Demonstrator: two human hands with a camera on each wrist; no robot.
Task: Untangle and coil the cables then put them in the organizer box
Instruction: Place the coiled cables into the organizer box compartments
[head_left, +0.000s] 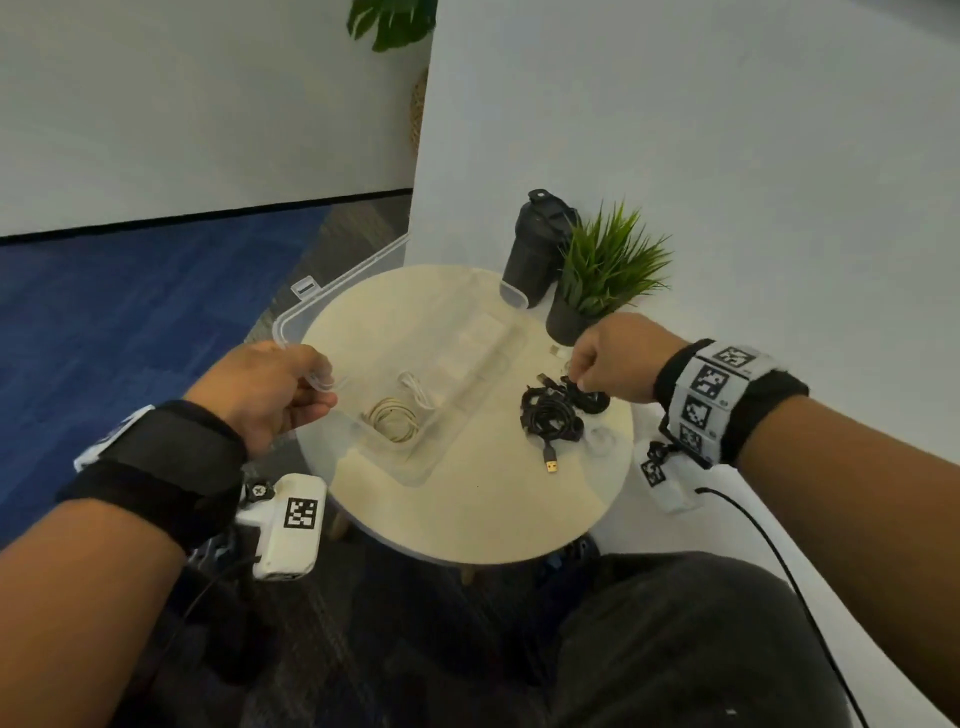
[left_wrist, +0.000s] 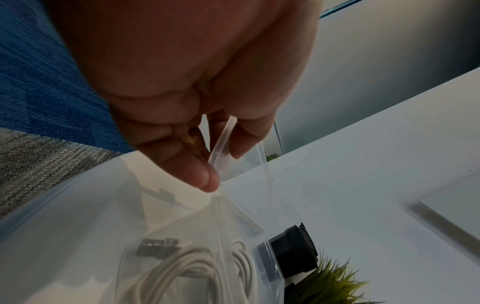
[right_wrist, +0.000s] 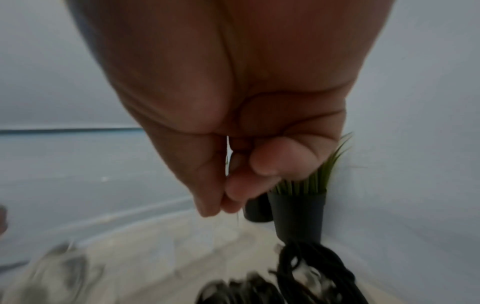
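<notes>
Cables first: the black tangled cables (head_left: 558, 410) lie on the right half of the round bench (head_left: 467, 509), and our right hand (head_left: 613, 364) hangs just over their far edge, its grip pinched shut with thumb and fingers (right_wrist: 233, 191) pressed together. Whether a strand sits in that pinch we cannot tell; the right wrist view is blurred. Our left hand (head_left: 270, 389) pinches the near left rim of the clear organizer box (head_left: 291, 317) between thumb and fingers (left_wrist: 192, 172). Inside the box, a coiled beige cable (head_left: 392, 418) and a coiled white cable (head_left: 415, 389) lie in neighbouring compartments. A black bottle (head_left: 535, 249) and a potted green plant (head_left: 602, 275) stand at the bench's far edge against a white wall (head_left: 727, 130). Blue and grey carpet (head_left: 130, 301) covers the floor to our left.
</notes>
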